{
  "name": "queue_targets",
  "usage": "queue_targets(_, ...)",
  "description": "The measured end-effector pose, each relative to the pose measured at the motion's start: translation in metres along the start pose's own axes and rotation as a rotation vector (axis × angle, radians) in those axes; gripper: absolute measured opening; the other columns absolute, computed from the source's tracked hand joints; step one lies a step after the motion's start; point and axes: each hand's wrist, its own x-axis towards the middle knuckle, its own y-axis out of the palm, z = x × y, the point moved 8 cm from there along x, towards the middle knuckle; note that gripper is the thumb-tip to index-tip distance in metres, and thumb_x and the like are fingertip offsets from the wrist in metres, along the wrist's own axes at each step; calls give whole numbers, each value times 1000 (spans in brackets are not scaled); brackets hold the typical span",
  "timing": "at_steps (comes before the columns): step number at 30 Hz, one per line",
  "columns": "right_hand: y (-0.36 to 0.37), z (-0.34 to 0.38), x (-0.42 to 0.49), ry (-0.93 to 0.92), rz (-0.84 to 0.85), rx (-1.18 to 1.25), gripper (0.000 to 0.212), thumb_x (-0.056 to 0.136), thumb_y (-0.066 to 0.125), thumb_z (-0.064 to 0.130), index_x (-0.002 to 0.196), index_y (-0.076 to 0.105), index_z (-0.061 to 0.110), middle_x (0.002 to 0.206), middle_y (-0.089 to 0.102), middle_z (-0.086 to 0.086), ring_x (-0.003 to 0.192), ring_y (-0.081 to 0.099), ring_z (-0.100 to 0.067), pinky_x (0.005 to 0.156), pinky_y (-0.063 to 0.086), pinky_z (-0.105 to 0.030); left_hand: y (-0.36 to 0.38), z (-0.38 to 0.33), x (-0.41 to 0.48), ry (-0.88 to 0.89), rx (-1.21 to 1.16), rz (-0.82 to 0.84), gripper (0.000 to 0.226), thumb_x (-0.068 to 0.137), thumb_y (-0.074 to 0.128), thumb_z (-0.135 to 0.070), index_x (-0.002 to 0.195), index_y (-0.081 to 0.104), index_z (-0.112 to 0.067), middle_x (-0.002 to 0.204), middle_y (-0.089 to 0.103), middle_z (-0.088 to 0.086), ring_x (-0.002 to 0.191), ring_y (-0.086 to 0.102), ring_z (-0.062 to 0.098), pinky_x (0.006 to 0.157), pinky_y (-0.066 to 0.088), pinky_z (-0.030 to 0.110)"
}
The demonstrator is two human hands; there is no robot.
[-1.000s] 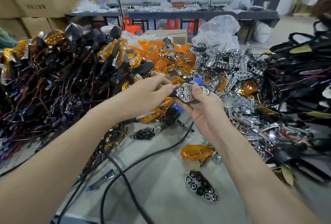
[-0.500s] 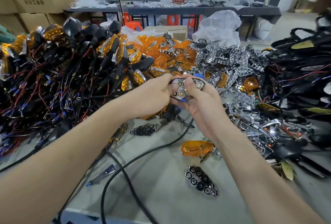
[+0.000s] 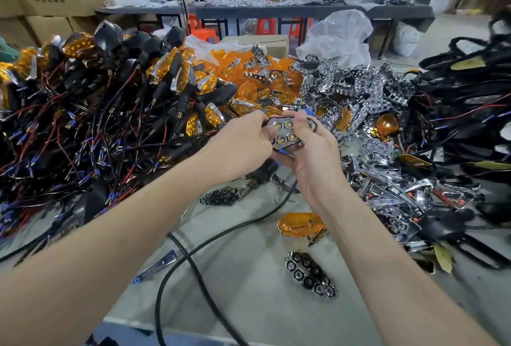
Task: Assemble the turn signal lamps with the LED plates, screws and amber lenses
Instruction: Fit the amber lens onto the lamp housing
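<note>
Both hands hold one turn signal lamp (image 3: pixel 287 134) at the middle of the view, its chrome LED plate with round LEDs facing up. My left hand (image 3: pixel 243 146) grips its left end with curled fingers. My right hand (image 3: pixel 309 152) cups it from below and the right, thumb pressed across the plate's top. A loose amber lens (image 3: pixel 300 224) lies on the table below my right wrist. Two loose LED plates lie flat: one (image 3: pixel 311 275) near the front, one (image 3: pixel 219 196) under my left forearm.
A heap of finished lamps with black wires (image 3: pixel 96 113) fills the left. Amber lenses (image 3: pixel 249 74) and chrome LED plates (image 3: pixel 356 88) are piled behind the hands. Black housings (image 3: pixel 464 102) heap at the right. A black cable (image 3: pixel 193 257) crosses the grey table (image 3: pixel 249 304).
The lamp has turned in my hands and risen slightly. My right thumb has come over the top of the LED plate, and my left fingers have closed tighter on its left end.
</note>
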Motion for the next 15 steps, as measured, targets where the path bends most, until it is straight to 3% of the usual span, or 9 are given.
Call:
queue_targets(4, -4, -4, -1, -36, -46, 80, 28, 109, 43, 36, 112, 66, 19, 124, 63, -18, 76, 71, -8, 68, 61, -31, 2, -2, 5, -12, -102, 21, 21, 107, 42, -29, 88, 49, -26, 70, 54, -5, 38, 42, 1, 38, 33, 19)
queue_targets(7, -9, 2, -3, -146, -141, -85, 25, 110, 44, 34, 101, 65, 25, 85, 47, -4, 60, 56, 3, 67, 62, -27, 6, -6, 5, 9, -156, 43, 25, 107, 41, -27, 85, 46, -18, 69, 46, 0, 48, 39, 9, 44, 33, 23)
queue_targets(8, -10, 4, -4, -176, -156, -116, 26, 111, 44, 32, 100, 66, 23, 80, 45, -3, 61, 56, 3, 67, 62, -27, 7, -7, 3, 20, -172, 44, 26, 107, 40, -27, 84, 44, -18, 69, 44, 1, 51, 37, 11, 45, 32, 24)
queue_targets(13, -12, 14, -9, -235, -139, -128, 24, 110, 47, 29, 106, 68, 18, 76, 59, 9, 68, 62, 2, 67, 62, -28, 10, -13, -4, 86, -215, 81, 26, 108, 37, -31, 84, 42, -23, 73, 43, 2, 66, 42, 19, 57, 36, 35)
queue_targets(15, -11, 16, -10, -245, -117, -144, 29, 110, 46, 28, 114, 66, 8, 95, 68, 0, 82, 70, -5, 68, 62, -30, 11, -15, -7, 111, -268, 97, 22, 108, 37, -31, 90, 46, -24, 76, 49, 6, 67, 45, 22, 63, 43, 40)
